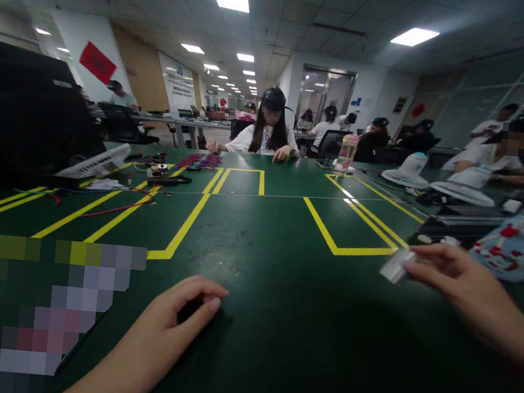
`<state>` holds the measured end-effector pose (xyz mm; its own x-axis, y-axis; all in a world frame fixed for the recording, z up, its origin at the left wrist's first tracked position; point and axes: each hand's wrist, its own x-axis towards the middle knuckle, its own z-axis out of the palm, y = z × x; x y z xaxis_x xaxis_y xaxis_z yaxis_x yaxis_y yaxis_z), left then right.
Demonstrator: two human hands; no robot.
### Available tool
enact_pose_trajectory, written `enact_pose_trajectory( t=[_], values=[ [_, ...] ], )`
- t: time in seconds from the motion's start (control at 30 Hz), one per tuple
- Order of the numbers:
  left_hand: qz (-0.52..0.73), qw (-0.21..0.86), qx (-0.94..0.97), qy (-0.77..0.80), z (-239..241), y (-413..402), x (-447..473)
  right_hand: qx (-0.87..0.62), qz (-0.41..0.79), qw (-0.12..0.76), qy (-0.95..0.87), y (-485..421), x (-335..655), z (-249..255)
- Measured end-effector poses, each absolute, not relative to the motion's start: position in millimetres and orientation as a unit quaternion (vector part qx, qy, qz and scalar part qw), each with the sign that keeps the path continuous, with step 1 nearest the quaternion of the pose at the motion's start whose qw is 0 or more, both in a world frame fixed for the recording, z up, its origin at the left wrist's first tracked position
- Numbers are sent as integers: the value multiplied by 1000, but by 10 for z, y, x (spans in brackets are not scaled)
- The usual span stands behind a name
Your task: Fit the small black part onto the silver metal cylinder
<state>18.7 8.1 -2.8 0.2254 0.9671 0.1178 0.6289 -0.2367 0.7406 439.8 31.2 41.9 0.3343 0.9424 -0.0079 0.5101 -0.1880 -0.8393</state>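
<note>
Near the right side, my right hand [461,278] is closed in a pinch on a small clear, shiny plastic packet [396,266]. It holds the packet over the green table, by the corner of a yellow tape outline [362,252]. What the packet contains, if anything, is too blurred to tell. My left hand [183,312] rests on the green tabletop [256,257] at the lower middle. Its fingers are curled, with the thumb tip close against the forefinger, and nothing shows between them.
Red and blue wires [201,162] and small electronic parts [157,172] lie at the back left. White fans [408,171], a bottle [347,152] and a patterned bag [510,242] stand to the right. Across the table sits a person [253,136], hands on the surface.
</note>
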Motion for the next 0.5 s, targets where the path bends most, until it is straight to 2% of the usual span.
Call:
enact_pose_trajectory(
  t=[0.03, 0.1, 0.2, 0.33, 0.5],
  values=[
    [300, 278, 734, 542, -24, 74, 222, -649, 407, 394, -508, 298, 4131, 401],
    [316, 251, 753, 520, -5, 47, 328, -509, 622, 350, -481, 286, 3625, 338],
    [356, 208, 787, 459, 37, -19, 533, -361, 797, 282, -395, 313, 3055, 211],
    [401, 193, 809, 385, 62, -80, 717, -257, 876, 232, -335, 343, 2746, 65],
    [434, 203, 784, 394, 55, -92, 748, -216, 893, 198, -341, 309, 2742, -16]
  ],
)
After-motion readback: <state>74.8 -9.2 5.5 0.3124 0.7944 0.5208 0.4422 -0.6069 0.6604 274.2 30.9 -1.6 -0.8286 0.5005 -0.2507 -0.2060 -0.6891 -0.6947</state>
